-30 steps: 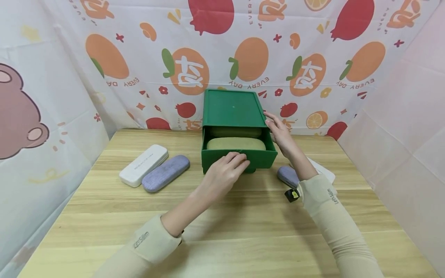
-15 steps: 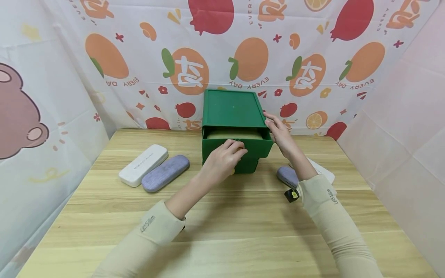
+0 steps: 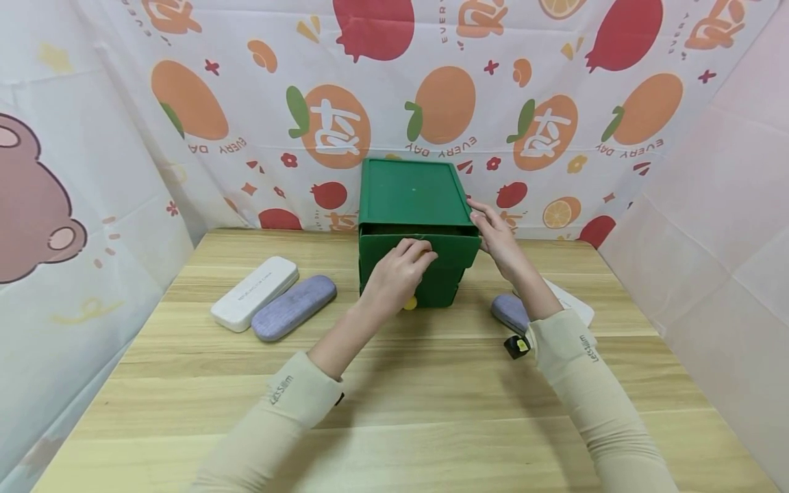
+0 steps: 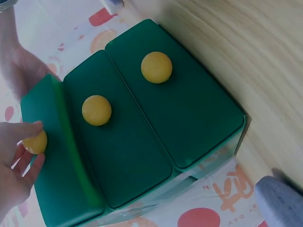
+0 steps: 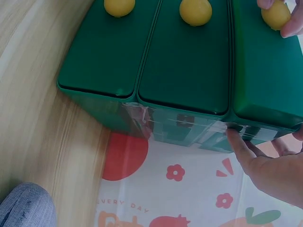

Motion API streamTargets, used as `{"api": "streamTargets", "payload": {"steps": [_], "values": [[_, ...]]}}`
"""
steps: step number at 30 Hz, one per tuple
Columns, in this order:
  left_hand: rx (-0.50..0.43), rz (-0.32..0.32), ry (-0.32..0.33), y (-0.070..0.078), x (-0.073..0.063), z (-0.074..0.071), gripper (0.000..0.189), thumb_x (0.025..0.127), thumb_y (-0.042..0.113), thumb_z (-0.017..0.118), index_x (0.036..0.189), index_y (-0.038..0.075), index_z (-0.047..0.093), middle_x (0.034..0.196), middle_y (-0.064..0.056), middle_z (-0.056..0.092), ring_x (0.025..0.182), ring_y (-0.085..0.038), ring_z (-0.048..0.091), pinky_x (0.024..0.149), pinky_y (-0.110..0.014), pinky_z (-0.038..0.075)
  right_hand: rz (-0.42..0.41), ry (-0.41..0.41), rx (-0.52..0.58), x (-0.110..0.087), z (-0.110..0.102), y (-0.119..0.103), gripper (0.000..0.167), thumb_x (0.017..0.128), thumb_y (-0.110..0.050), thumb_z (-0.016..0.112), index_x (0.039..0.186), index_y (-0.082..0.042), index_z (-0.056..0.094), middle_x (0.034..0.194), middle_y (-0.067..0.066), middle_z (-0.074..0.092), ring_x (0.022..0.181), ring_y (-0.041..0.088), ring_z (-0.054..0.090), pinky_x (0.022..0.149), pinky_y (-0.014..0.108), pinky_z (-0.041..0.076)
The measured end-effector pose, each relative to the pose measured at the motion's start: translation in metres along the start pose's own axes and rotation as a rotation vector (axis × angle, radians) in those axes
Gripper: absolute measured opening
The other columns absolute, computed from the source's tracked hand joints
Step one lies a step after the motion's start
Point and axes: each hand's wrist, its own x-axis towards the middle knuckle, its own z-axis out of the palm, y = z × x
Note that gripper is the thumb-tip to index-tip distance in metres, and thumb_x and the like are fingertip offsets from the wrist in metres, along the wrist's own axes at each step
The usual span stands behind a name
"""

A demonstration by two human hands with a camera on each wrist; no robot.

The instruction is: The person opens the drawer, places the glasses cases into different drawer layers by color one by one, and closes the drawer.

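Note:
A green three-drawer box [image 3: 414,192] stands against the cloth at the back of the table. My left hand [image 3: 397,274] pinches the round yellow knob [image 4: 35,142] of its top drawer [image 4: 52,156]. That drawer sticks out slightly, leaving a thin dark gap under the box's top in the head view. The two lower drawers sit flush, each with a yellow knob [image 4: 156,67] on its front. My right hand [image 3: 502,239] rests along the box's right side with its fingers extended, fingertips [image 5: 236,137] on the side wall in the right wrist view.
At left on the wooden table [image 3: 394,411] lie a white glasses case [image 3: 255,293] and a purple-grey glasses case [image 3: 294,307]. Another purple case [image 3: 510,312] and a white case [image 3: 573,305] lie at right, partly hidden behind my right arm. Printed cloth [image 3: 394,82] hangs behind.
My left hand has pushed the top drawer back into the box, moving away from me. The pale green cases inside it have gone from sight. The right hand has stayed put.

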Motion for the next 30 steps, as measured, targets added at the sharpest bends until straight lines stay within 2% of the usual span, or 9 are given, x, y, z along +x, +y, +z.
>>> {"api": "streamTargets", "payload": {"steps": [8, 25, 30], "values": [[-0.022, -0.088, 0.027, 0.000, 0.002, 0.009, 0.024, 0.079, -0.006, 0.065, 0.101, 0.001, 0.068, 0.107, -0.010, 0.059, 0.101, -0.023, 0.050, 0.087, -0.025, 0.043, -0.005, 0.004, 0.002, 0.000, 0.001, 0.001, 0.047, 0.101, -0.020, 0.034, 0.145, -0.006, 0.025, 0.142, 0.019, 0.024, 0.127, 0.033, 0.031, 0.099, 0.050, 0.027], [-0.050, -0.128, 0.024, -0.005, 0.005, 0.013, 0.026, 0.079, -0.007, 0.064, 0.102, 0.001, 0.067, 0.106, -0.009, 0.058, 0.102, -0.022, 0.049, 0.088, -0.025, 0.042, -0.014, 0.004, 0.013, 0.000, 0.000, 0.003, 0.047, 0.101, -0.019, 0.034, 0.145, -0.005, 0.024, 0.137, 0.022, 0.030, 0.123, 0.033, 0.036, 0.099, 0.049, 0.029], [-0.063, -0.133, 0.019, -0.007, 0.007, 0.014, 0.026, 0.080, -0.008, 0.063, 0.103, 0.001, 0.067, 0.107, -0.009, 0.058, 0.103, -0.022, 0.049, 0.089, -0.025, 0.041, -0.018, 0.005, 0.020, 0.008, -0.006, 0.013, 0.047, 0.101, -0.021, 0.036, 0.145, -0.007, 0.026, 0.136, 0.020, 0.032, 0.123, 0.032, 0.037, 0.099, 0.049, 0.030]]}}
